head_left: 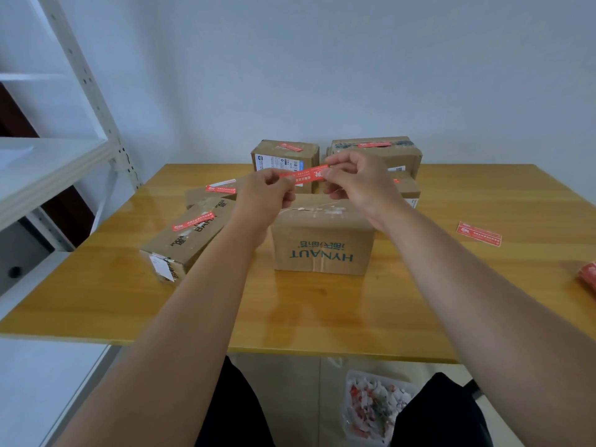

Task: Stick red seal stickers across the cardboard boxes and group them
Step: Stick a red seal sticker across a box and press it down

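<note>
While a white shelf [48, 150] stands far to the left of the hands, a person seated at a wooden table [113, 285] holds a red sticker [304, 175] stretched between both hands above a box marked HYNAUT [322, 243]. Left of the left hand [261, 196], a long box [183, 240] lies at an angle, a red seal [193, 221] already across its top; behind it a flatter box [201, 195] carries another seal [221, 189]. The left hand pinches the sticker's left end between thumb and fingers, the other fingers curled. Beyond the hands, a labelled box [285, 159] and a wider box [377, 153] sit at the table's far edge, each with a red seal on top; a lower box [408, 188] shows partly behind the right hand [358, 185]. That hand grips the sticker's right end in a closed pinch. Well right of it, a loose sticker [479, 233] lies flat on the table, and a red bundle [588, 275] sits at the frame's edge. Below the table, between the person's knees, a bin [377, 408] holds torn paper scraps.
</note>
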